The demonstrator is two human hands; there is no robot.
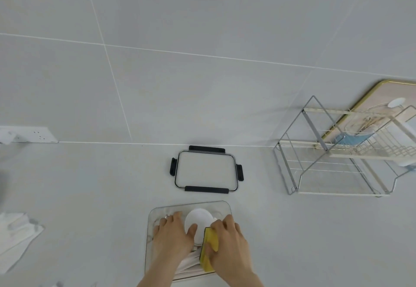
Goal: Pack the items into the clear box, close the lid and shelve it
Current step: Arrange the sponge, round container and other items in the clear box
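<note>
Head cam: grey counter (90, 185) w/ lid (206, 169), wire rack (326, 162), tiled wall (202, 39)

The left hand (172, 233) and right hand (229, 244) cover most of the clear box (155, 213) interior; its near wall is hidden behind the wrists. The yellow sponge (211, 242) is partly hidden under the right hand's fingers. Pale items (188, 264) beneath the hands cannot be identified. The wire rack (319, 165) is cut by the right edge. The white cloth (15, 235) is cut by the left edge.
</note>
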